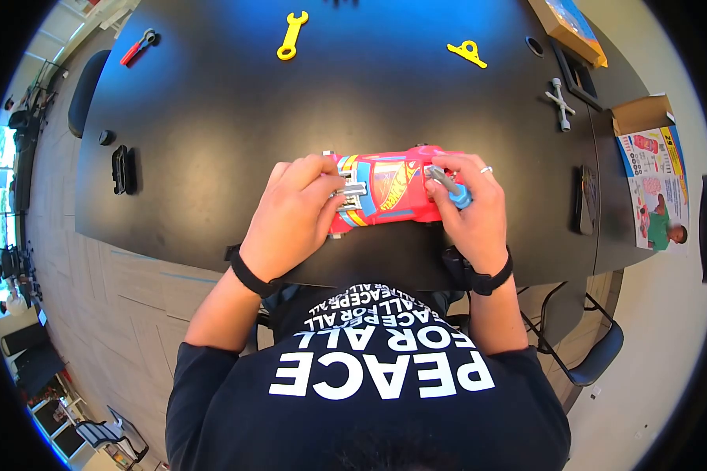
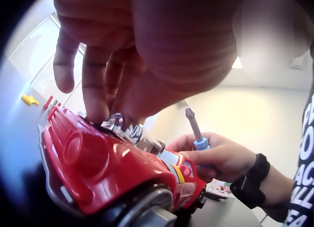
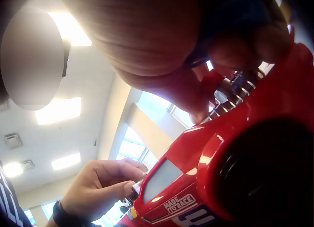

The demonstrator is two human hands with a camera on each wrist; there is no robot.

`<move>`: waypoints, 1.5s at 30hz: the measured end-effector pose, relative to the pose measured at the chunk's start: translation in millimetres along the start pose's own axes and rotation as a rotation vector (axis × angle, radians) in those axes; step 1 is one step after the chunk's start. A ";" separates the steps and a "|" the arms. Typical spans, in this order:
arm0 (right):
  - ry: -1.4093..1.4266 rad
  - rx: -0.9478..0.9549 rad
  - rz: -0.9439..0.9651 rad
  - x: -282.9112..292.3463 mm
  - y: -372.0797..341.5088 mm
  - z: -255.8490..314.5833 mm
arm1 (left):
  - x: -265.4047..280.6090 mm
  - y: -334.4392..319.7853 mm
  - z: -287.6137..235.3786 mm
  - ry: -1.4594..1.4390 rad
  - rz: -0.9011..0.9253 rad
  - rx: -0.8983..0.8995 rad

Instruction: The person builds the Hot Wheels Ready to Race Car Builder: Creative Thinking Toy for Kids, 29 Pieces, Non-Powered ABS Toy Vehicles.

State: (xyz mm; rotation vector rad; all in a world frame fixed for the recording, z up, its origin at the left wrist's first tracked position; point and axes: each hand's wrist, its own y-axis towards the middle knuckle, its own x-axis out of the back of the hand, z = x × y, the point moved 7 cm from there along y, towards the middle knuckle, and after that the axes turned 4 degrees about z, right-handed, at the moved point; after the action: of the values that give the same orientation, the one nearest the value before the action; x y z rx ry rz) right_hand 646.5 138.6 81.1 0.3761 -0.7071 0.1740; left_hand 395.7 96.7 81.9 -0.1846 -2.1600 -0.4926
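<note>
A red toy car (image 1: 407, 210) with yellow and blue stripes lies lengthwise between both hands near the table's front edge. My left hand (image 1: 287, 206) pinches a silver toy engine piece (image 1: 353, 189) at the car's left end. In the left wrist view, the fingers reach down onto that chrome part above the red bodywork. My right hand (image 1: 481, 216) holds a toy screwdriver (image 1: 459, 196) with a blue handle, its grey tip angled up and away from the car. The right fingertips rest at the car's right end, beside chrome detailing seen in the right wrist view.
Farther back lie a yellow wrench (image 1: 292, 35), a yellow toy part (image 1: 468, 54) and a red-handled tool (image 1: 139, 47). A grey cross wrench (image 1: 560, 104) and a printed box (image 1: 653, 177) are on the right. Dark pieces (image 1: 123, 169) sit at the left.
</note>
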 end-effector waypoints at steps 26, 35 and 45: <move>-0.021 0.101 -0.070 1.3 8.4 -2.7 | -6.9 18.0 24.3 0.093 -0.031 0.028; 0.470 -0.433 -0.182 33.2 -14.4 -120.2 | -21.7 23.2 36.6 0.068 0.102 0.108; -0.053 -0.539 -0.145 70.3 -32.5 -169.4 | -32.8 36.6 51.0 0.007 0.086 0.095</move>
State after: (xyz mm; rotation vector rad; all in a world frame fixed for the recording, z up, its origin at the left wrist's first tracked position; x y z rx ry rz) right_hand 809.9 177.5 0.6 -0.0846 -0.7455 -0.1654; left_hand 388.6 152.6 38.9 -0.2220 -2.1536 -0.3400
